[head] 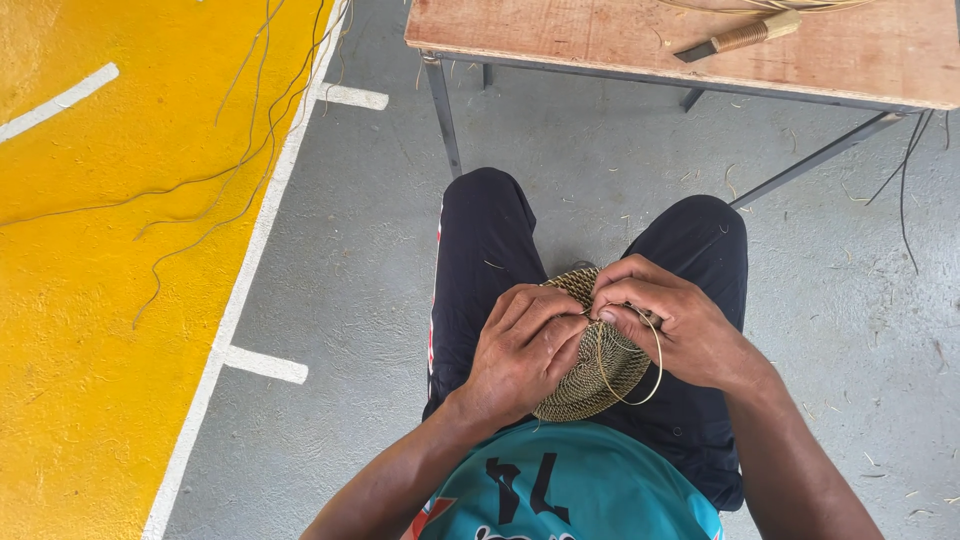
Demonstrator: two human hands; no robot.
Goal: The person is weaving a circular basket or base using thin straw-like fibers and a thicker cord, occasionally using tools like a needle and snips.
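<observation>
Seated, knees apart, both forearms reaching in from the bottom edge and meeting over the lap. Left hand curled, back of hand up, fingers bent inward in a closed grip, thumb tucked toward the centre. Right hand set slightly higher, knuckles raised, fingertips pinched together and pointing left, touching the left fingers. Wrists bent inward, elbows out wide. Both forearms bare. Thighs in dark shorts, teal shirt at the lower edge.

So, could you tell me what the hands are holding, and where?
Both hands grip a woven disc at its upper edge; the right hand also pinches a thin strand.
</observation>
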